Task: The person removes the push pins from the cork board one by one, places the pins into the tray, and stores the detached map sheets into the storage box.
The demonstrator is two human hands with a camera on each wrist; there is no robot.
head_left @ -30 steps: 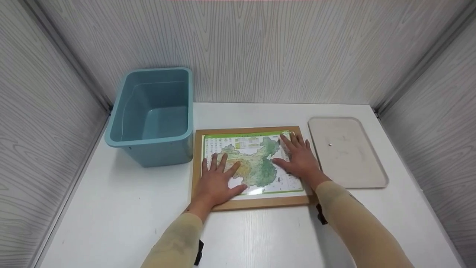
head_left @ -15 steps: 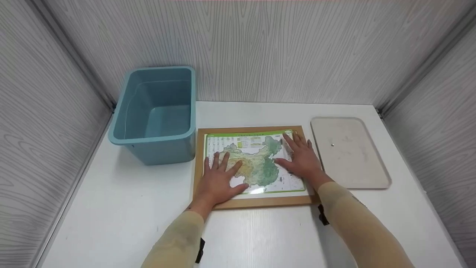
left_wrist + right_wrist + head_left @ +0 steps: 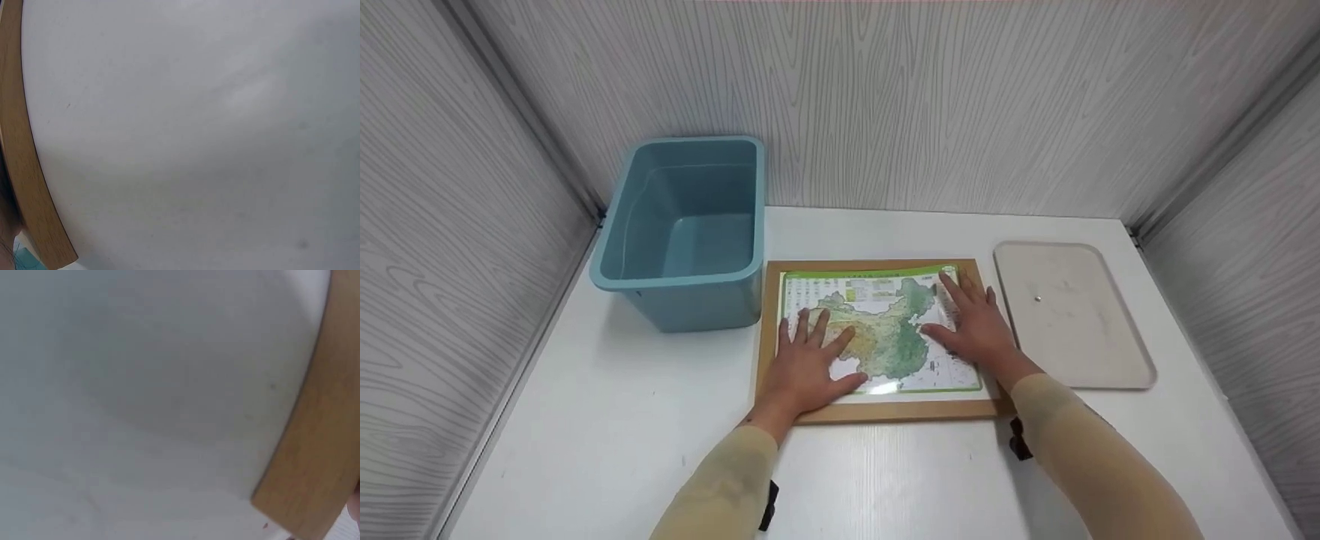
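Note:
A map puzzle in a brown wooden frame lies flat on the white table. My left hand rests palm down on the map's left half, fingers straight and spread. On the right half my right hand lies flat too, fingertips near the frame's far right corner. Neither hand holds anything. The left wrist view shows only a strip of the frame and table; the right wrist view shows the frame's edge over white table.
An empty blue plastic bin stands left of the frame, almost touching it. A beige flat tray lies to the right. Grey wood-grain walls close in the back and both sides.
The view has shifted slightly, so everything sits a little further right in the frame. Both hands stay flat on the map in the same places.

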